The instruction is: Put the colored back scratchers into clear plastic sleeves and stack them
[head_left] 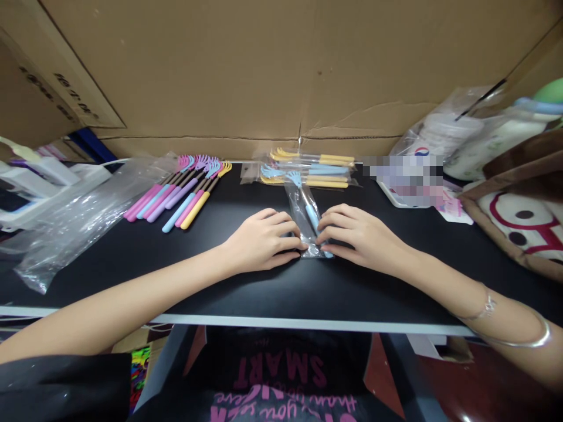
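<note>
Between my hands a blue back scratcher [312,214] with a claw-shaped head lies inside a narrow clear plastic sleeve [299,212], its claw pointing away from me. My left hand [269,241] has its thumb and fingertips on the sleeve's left edge near the bottom. On the other side, my right hand [358,237] grips the sleeve's right edge beside the handle with curved fingers. Just beyond are several bagged yellow and blue back scratchers [328,170]. To the left, several unbagged back scratchers [176,202] in pink, blue, purple and yellow are laid side by side.
A large clear plastic bag [83,214] and a white holder [39,187] occupy the left side. A cardboard wall [246,70] closes off the back. At right are a bagged cup [448,132], a white tray [402,202] and a brown-edged bag [523,217]. The black table [264,299] has a pale front edge.
</note>
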Demonstrator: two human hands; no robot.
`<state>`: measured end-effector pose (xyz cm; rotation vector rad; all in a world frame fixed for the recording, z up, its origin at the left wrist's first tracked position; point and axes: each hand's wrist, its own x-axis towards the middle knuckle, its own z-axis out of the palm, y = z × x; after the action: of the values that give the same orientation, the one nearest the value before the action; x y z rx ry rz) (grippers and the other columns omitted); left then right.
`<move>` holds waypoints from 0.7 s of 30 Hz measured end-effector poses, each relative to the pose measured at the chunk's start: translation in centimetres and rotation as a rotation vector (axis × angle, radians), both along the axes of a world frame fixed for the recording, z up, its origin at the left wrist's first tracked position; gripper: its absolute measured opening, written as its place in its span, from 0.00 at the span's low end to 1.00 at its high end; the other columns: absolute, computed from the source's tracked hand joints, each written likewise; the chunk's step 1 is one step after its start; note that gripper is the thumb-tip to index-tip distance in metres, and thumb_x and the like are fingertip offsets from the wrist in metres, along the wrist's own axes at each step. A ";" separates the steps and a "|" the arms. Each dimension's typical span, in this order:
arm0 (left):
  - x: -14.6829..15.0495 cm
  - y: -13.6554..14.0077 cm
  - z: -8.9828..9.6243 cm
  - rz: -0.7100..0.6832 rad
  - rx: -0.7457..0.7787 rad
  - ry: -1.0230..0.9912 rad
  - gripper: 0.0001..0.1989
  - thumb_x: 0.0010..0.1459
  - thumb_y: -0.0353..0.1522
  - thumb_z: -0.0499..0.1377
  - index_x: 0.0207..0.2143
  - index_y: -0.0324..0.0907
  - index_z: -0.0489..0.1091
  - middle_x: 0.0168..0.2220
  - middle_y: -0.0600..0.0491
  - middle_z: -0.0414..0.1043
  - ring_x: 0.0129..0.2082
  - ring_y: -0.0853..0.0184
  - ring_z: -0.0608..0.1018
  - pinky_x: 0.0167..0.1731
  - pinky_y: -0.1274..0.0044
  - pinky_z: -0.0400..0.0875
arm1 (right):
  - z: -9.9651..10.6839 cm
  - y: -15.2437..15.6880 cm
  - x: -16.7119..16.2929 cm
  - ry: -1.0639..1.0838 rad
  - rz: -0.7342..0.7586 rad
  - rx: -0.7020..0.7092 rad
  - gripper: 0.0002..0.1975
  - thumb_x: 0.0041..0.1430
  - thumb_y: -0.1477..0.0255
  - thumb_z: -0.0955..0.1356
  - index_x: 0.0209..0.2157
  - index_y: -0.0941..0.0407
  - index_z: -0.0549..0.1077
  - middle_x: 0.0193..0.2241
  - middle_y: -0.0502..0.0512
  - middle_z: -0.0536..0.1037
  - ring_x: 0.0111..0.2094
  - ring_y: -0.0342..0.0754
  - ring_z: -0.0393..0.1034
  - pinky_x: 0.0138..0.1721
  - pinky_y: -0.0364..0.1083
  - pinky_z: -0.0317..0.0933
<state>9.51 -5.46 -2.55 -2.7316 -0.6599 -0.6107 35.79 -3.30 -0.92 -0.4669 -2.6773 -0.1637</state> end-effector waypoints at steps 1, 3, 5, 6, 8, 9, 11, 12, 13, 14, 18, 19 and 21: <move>0.0 0.0 0.1 -0.006 0.006 0.007 0.11 0.70 0.37 0.56 0.45 0.48 0.78 0.44 0.56 0.80 0.45 0.65 0.76 0.42 0.71 0.64 | 0.1 -0.1 0.0 -0.014 -0.004 0.017 0.09 0.70 0.70 0.65 0.39 0.55 0.77 0.39 0.57 0.81 0.46 0.53 0.71 0.47 0.50 0.66; 0.0 -0.1 0.2 -0.015 0.019 0.017 0.10 0.69 0.37 0.56 0.44 0.48 0.78 0.44 0.56 0.80 0.45 0.65 0.77 0.42 0.72 0.65 | 0.2 -0.4 0.0 -0.045 -0.013 0.054 0.10 0.70 0.67 0.65 0.40 0.56 0.78 0.39 0.57 0.81 0.48 0.54 0.71 0.49 0.51 0.65; -0.1 0.0 0.2 -0.021 0.048 0.037 0.10 0.69 0.38 0.57 0.45 0.47 0.77 0.44 0.56 0.80 0.45 0.65 0.77 0.41 0.72 0.65 | 0.3 -0.6 -0.1 -0.080 -0.017 0.096 0.12 0.68 0.63 0.67 0.40 0.57 0.77 0.40 0.57 0.81 0.49 0.55 0.71 0.50 0.52 0.64; -0.2 0.1 0.3 -0.023 0.068 0.052 0.11 0.70 0.39 0.57 0.45 0.47 0.77 0.44 0.56 0.80 0.46 0.65 0.77 0.41 0.72 0.65 | 0.3 -0.7 -0.1 -0.098 -0.017 0.121 0.13 0.67 0.62 0.68 0.40 0.57 0.77 0.40 0.57 0.82 0.49 0.56 0.72 0.51 0.53 0.64; -0.3 0.3 0.4 -0.029 0.118 0.087 0.13 0.69 0.43 0.57 0.48 0.48 0.76 0.44 0.55 0.80 0.46 0.64 0.77 0.41 0.72 0.64 | 0.4 -0.9 -0.1 -0.133 -0.016 0.184 0.12 0.66 0.62 0.69 0.40 0.57 0.77 0.40 0.56 0.82 0.48 0.55 0.72 0.51 0.53 0.63; -0.3 0.4 0.4 -0.037 0.147 0.102 0.15 0.69 0.45 0.56 0.49 0.48 0.76 0.44 0.55 0.80 0.46 0.65 0.77 0.40 0.72 0.64 | 0.5 -1.0 -0.1 -0.148 -0.016 0.218 0.11 0.66 0.63 0.69 0.40 0.57 0.77 0.39 0.55 0.82 0.46 0.55 0.72 0.51 0.53 0.62; -0.3 0.6 0.5 -0.063 0.218 0.124 0.16 0.70 0.45 0.56 0.49 0.47 0.75 0.42 0.54 0.80 0.44 0.65 0.77 0.39 0.72 0.64 | 0.6 -1.1 -0.1 -0.171 -0.017 0.287 0.09 0.67 0.65 0.68 0.38 0.56 0.77 0.36 0.54 0.82 0.43 0.53 0.73 0.49 0.52 0.62; -0.2 0.6 0.5 -0.081 0.259 0.130 0.16 0.70 0.45 0.55 0.48 0.46 0.75 0.41 0.54 0.80 0.43 0.66 0.77 0.39 0.72 0.64 | 0.6 -1.1 -0.2 -0.178 -0.018 0.319 0.09 0.67 0.66 0.68 0.37 0.55 0.77 0.34 0.53 0.81 0.41 0.52 0.72 0.48 0.52 0.62; -0.2 0.7 0.6 -0.096 0.302 0.137 0.15 0.71 0.43 0.54 0.47 0.45 0.75 0.40 0.55 0.80 0.42 0.66 0.78 0.39 0.73 0.64 | 0.6 -1.2 -0.3 -0.183 -0.019 0.347 0.09 0.68 0.67 0.67 0.35 0.55 0.77 0.33 0.53 0.81 0.39 0.52 0.72 0.48 0.51 0.62; -0.1 0.7 0.7 -0.108 0.345 0.145 0.14 0.72 0.42 0.54 0.46 0.45 0.75 0.40 0.55 0.80 0.40 0.67 0.77 0.38 0.73 0.64 | 0.7 -1.3 -0.3 -0.184 -0.018 0.371 0.10 0.68 0.68 0.66 0.33 0.55 0.76 0.31 0.52 0.80 0.38 0.51 0.71 0.47 0.51 0.62; 0.4 1.1 1.0 -0.155 0.503 0.200 0.09 0.72 0.31 0.53 0.42 0.45 0.74 0.37 0.56 0.80 0.36 0.71 0.76 0.34 0.74 0.63 | 0.8 -1.5 -0.6 -0.183 -0.012 0.427 0.12 0.69 0.70 0.65 0.29 0.54 0.74 0.28 0.51 0.78 0.34 0.49 0.69 0.45 0.49 0.61; 0.6 1.2 1.0 -0.172 0.533 0.204 0.10 0.72 0.29 0.53 0.40 0.45 0.74 0.35 0.57 0.80 0.35 0.71 0.76 0.33 0.74 0.62 | 0.8 -1.5 -0.6 -0.185 -0.011 0.432 0.12 0.69 0.70 0.65 0.29 0.54 0.74 0.28 0.50 0.77 0.34 0.49 0.69 0.45 0.49 0.61; 0.9 1.5 1.1 -0.210 0.575 0.190 0.10 0.70 0.27 0.53 0.38 0.45 0.73 0.32 0.58 0.78 0.34 0.72 0.75 0.32 0.75 0.62 | 0.8 -1.6 -0.6 -0.192 -0.014 0.438 0.12 0.68 0.70 0.65 0.29 0.54 0.73 0.27 0.50 0.76 0.33 0.49 0.68 0.43 0.49 0.60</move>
<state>10.38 -3.95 -1.47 -2.2844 -0.1191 -0.4820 35.17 -4.86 -0.10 -0.3425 -2.7069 -0.8146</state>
